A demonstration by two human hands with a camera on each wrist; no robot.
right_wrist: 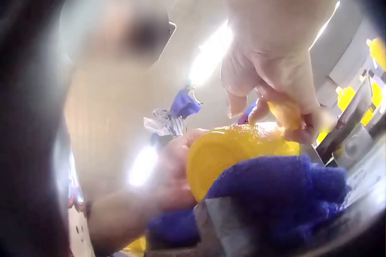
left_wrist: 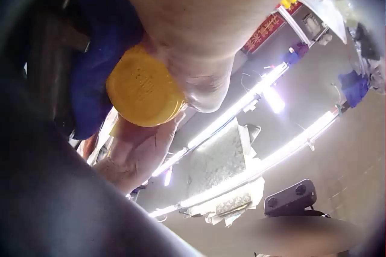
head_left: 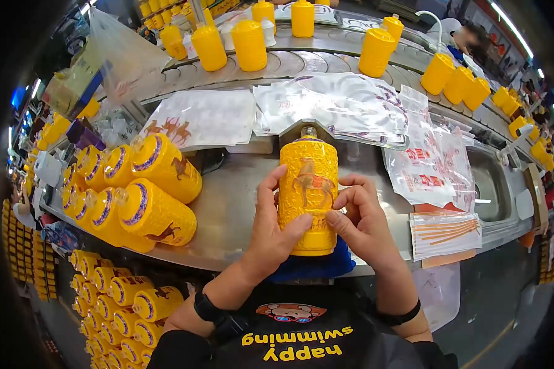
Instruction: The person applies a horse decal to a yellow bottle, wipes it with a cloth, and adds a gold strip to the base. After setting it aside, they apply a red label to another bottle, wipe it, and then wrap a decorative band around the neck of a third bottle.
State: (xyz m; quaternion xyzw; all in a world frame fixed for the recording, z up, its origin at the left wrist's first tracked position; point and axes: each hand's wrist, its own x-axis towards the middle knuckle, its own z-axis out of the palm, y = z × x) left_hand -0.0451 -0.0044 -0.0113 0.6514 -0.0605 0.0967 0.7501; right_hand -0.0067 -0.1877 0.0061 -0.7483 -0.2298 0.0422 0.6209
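A yellow embossed bottle (head_left: pixel 308 166) with a clear stopper lies at the front of the metal counter, its neck pointing away from me. It bears a brown horse decal (head_left: pixel 314 182) and a small lettered decal lower down. My left hand (head_left: pixel 276 215) grips its left side, thumb on the front near the lettering. My right hand (head_left: pixel 362 215) is at the other side, fingers bent, with thumb and forefinger tips at the lettered decal's edge; I cannot tell whether they pinch it. A blue cloth (right_wrist: pixel 277 191) lies under the bottle, whose round base (left_wrist: pixel 145 88) shows in the left wrist view.
Several decorated bottles (head_left: pixel 160 212) lie stacked on the left, with more in a pile (head_left: pixel 126 307) below. Decal sheets (head_left: pixel 332 101) cover the counter behind. A conveyor (head_left: pixel 301 61) carries plain yellow bottles. On the right are a striped decal sheet (head_left: pixel 446 234) and a sink (head_left: pixel 489 178).
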